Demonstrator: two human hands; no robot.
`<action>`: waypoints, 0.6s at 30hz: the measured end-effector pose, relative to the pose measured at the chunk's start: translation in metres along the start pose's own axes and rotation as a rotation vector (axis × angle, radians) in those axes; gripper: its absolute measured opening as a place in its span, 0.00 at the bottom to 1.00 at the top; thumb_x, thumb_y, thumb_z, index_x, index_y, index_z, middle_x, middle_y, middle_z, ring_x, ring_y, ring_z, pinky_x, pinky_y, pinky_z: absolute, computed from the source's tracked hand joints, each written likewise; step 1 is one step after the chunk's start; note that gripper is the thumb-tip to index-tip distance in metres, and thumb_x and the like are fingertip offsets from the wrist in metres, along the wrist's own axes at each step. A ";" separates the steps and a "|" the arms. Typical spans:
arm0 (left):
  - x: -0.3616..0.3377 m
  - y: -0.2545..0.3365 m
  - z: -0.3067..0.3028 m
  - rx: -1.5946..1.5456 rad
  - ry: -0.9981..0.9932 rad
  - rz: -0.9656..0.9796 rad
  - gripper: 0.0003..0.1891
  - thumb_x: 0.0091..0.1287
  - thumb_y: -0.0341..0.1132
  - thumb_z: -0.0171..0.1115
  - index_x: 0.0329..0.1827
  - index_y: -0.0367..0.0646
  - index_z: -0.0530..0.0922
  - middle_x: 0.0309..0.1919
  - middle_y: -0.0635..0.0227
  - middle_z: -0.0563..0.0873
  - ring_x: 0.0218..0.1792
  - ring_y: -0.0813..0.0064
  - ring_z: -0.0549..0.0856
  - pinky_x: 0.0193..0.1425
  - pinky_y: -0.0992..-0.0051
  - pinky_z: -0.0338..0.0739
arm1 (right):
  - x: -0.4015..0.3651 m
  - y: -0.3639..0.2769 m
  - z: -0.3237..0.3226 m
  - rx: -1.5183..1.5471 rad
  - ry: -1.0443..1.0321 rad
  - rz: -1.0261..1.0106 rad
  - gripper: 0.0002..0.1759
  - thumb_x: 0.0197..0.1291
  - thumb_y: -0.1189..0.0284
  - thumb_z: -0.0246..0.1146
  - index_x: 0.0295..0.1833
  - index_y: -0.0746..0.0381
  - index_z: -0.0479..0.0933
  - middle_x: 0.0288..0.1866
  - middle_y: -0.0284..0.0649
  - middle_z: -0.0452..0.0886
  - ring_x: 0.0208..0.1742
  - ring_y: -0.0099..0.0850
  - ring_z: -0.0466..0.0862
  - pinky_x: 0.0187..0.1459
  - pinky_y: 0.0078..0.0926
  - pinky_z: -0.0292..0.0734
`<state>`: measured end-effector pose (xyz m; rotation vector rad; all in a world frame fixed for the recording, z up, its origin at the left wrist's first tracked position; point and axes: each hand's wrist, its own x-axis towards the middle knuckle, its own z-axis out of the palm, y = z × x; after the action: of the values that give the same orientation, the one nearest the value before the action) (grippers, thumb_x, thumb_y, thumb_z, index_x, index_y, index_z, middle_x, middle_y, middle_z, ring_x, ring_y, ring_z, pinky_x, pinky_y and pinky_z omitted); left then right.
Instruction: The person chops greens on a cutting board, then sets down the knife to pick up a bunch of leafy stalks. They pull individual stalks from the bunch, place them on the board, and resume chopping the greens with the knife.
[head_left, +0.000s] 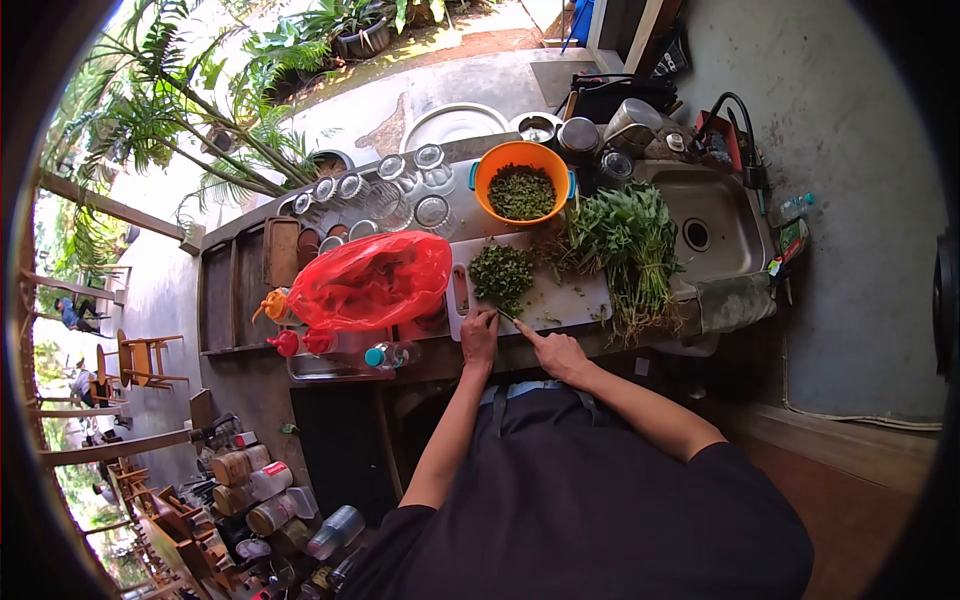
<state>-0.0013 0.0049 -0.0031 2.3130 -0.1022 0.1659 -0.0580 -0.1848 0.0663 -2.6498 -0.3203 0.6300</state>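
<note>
A white cutting board (585, 300) lies on the counter before me, with a pile of chopped greens (502, 276) on its left half. My left hand (479, 340) is at the board's front edge, just below the pile, fingers closed in a pinch; what they hold is too small to tell. From the right, my right hand (560, 354) is closed with its index finger stretched along a knife (509, 317), whose thin dark blade points at the left fingertips. A big bunch of leafy greens with roots (635, 250) rests across the board's right end.
Behind the board stands an orange colander (519, 160) holding chopped greens. A red plastic bag (370, 285) and a bottle with a teal cap (390, 355) are to the left. Several glasses (432, 212) line the back left. A steel sink (710, 210) is at the right.
</note>
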 end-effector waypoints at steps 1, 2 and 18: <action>-0.001 -0.002 0.001 -0.015 0.011 0.010 0.06 0.61 0.29 0.70 0.38 0.38 0.88 0.38 0.58 0.86 0.41 0.56 0.87 0.46 0.62 0.81 | 0.001 0.002 0.003 -0.014 0.024 -0.012 0.43 0.65 0.72 0.52 0.83 0.33 0.47 0.30 0.54 0.83 0.33 0.55 0.85 0.41 0.55 0.81; -0.001 -0.004 0.003 -0.031 0.023 0.020 0.05 0.61 0.29 0.70 0.38 0.38 0.88 0.37 0.58 0.86 0.41 0.55 0.87 0.46 0.62 0.81 | 0.003 0.004 0.006 -0.029 0.048 -0.024 0.42 0.66 0.71 0.54 0.82 0.33 0.48 0.27 0.53 0.82 0.30 0.55 0.84 0.38 0.55 0.81; -0.005 0.007 -0.006 0.100 0.018 0.210 0.07 0.62 0.25 0.66 0.41 0.36 0.86 0.38 0.58 0.83 0.45 0.56 0.84 0.51 0.62 0.79 | 0.025 0.010 0.028 -0.062 0.138 -0.062 0.47 0.65 0.74 0.52 0.83 0.29 0.40 0.29 0.52 0.83 0.30 0.52 0.86 0.35 0.53 0.82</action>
<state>-0.0075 0.0050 0.0053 2.3972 -0.3347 0.3040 -0.0481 -0.1775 0.0295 -2.7133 -0.3862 0.4211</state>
